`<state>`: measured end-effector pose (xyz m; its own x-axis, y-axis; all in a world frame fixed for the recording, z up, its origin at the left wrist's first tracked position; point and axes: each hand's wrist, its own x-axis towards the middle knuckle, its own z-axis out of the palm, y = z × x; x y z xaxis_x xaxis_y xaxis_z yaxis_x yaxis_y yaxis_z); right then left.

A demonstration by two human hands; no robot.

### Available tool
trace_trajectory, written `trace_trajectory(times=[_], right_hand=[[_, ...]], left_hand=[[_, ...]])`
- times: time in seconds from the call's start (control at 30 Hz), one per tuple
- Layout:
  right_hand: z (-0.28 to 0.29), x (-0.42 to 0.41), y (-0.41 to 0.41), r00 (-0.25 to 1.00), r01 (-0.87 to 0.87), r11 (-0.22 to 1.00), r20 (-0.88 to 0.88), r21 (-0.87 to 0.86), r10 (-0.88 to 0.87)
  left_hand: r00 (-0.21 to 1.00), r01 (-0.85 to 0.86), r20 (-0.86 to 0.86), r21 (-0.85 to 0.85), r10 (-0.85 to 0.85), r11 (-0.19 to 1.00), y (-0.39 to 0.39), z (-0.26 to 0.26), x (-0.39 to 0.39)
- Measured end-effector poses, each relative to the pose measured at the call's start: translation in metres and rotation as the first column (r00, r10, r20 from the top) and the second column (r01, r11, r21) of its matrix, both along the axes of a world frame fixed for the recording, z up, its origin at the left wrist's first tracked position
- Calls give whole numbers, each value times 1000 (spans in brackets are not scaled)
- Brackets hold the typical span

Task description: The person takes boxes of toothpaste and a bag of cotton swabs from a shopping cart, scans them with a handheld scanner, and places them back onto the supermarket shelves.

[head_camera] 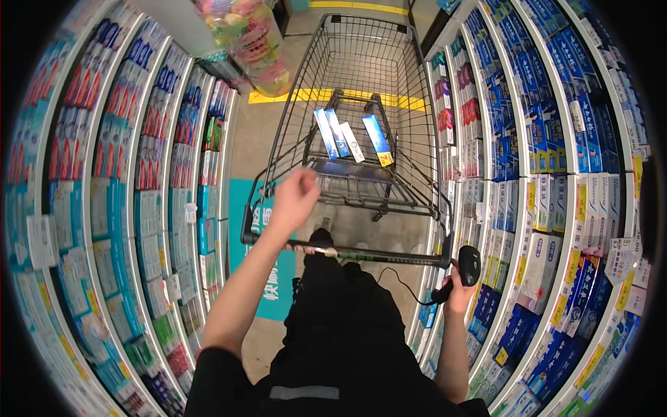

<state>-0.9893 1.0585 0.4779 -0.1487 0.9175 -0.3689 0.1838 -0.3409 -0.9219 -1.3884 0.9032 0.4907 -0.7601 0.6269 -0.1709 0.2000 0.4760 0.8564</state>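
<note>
My left hand (pixel 298 197) is raised above the near left end of a wire shopping cart (pixel 301 99). Its fingers are curled in, slightly blurred, and nothing shows in them. In my right hand (pixel 459 292) is a black handheld barcode scanner (pixel 469 265), held by its grip beside the right end of the cart's push handle (pixel 375 256). A dark cord (pixel 404 285) runs from the scanner's base toward my body. Several slim toothpaste-type cartons lie in the cart: blue-and-white ones, a white carton (pixel 351 142) and a blue carton (pixel 376 138) with a yellow end.
Toothbrush packs (pixel 83 86) and teal cartons (pixel 68 208) fill the left shelves. Rows of toothpaste cartons (pixel 542 263) line the right shelves, with price tags projecting. A transparent bag of colourful goods (pixel 250 44) stands front left. A teal floor sticker (pixel 276 292) lies below.
</note>
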Motion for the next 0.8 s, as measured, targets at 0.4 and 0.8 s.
trace_trajectory(times=[0.4,0.8], right_hand=[[-7,-62,1,832,452,892,377,-35,-407],[-18,-66,-5,745,555,832,437,13,-504]], left_hand=[[981,80,177,-737,78,671,184,-301,-175],[927,-78,140,-836,348,544,227,-439,-195]])
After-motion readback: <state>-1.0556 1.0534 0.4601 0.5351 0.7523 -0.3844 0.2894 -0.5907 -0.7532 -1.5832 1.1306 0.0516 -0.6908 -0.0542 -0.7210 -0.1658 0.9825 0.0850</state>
